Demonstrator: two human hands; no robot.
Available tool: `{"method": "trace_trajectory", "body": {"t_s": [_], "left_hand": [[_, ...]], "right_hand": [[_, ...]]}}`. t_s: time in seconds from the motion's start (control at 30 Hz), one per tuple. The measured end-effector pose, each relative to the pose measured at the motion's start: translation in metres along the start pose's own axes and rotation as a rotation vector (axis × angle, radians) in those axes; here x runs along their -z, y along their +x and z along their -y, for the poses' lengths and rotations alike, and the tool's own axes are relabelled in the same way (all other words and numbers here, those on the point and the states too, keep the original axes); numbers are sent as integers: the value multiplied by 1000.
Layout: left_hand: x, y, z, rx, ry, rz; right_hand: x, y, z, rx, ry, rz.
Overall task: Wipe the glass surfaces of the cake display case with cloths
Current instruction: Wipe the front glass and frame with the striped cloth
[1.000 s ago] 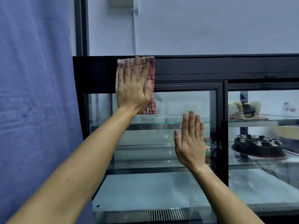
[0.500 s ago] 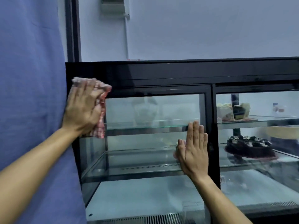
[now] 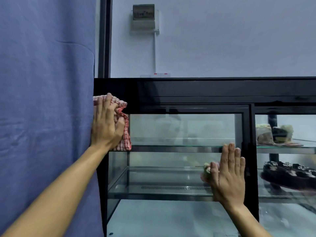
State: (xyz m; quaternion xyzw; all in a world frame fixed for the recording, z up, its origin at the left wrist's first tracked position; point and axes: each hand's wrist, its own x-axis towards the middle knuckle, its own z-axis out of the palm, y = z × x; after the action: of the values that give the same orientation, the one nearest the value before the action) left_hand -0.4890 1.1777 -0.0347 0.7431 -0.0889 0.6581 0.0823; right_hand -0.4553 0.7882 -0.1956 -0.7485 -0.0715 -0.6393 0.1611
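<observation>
— What does the room look like?

— A pale, smooth wall [image 3: 222, 40] runs behind everything, with a small grey electrical box [image 3: 144, 17] mounted high and a thin white conduit dropping from it. On the left hangs a blue curtain [image 3: 44, 100], soft and slightly creased, beside a dark upright frame [image 3: 104, 36].

— And the display case?

— The display case [image 3: 188, 89] stands against the wall, right next to the curtain. Its frame is glossy black, straight-edged and boxy, with clear glass panes and glass shelves [image 3: 179, 146] inside. A slotted metal vent strip lies along the lower shelf. The left compartment's shelves are bare apart from something small and blurred behind the right hand; on the right, cake slices [image 3: 273, 134] sit on the upper shelf and a dark round cake [image 3: 289, 173] on the one below.

— Where is the cloth?

— The cloth [image 3: 125, 134], red-and-white checked and bunched, is at the case's upper left corner, pressed against the black frame and the edge of the glass. The left hand [image 3: 106, 127] has its fingers curled around it, gripping the crumpled fabric.

— The other hand?

— The right hand [image 3: 228, 177] lies flat on the front glass near the black centre post, fingers straight and together, holding nothing.
</observation>
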Motion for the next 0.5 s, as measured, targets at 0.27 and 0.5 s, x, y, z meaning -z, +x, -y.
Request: {"method": "trace_trajectory", "body": {"t_s": [0.27,0.5], "left_hand": [[-24,3,-60,8,19,-87],[-64,20,-189,-332,-7,-13]], "right_hand": [[1,1,3,-20,1,5],[14,1,-1,6,79,101]]}}
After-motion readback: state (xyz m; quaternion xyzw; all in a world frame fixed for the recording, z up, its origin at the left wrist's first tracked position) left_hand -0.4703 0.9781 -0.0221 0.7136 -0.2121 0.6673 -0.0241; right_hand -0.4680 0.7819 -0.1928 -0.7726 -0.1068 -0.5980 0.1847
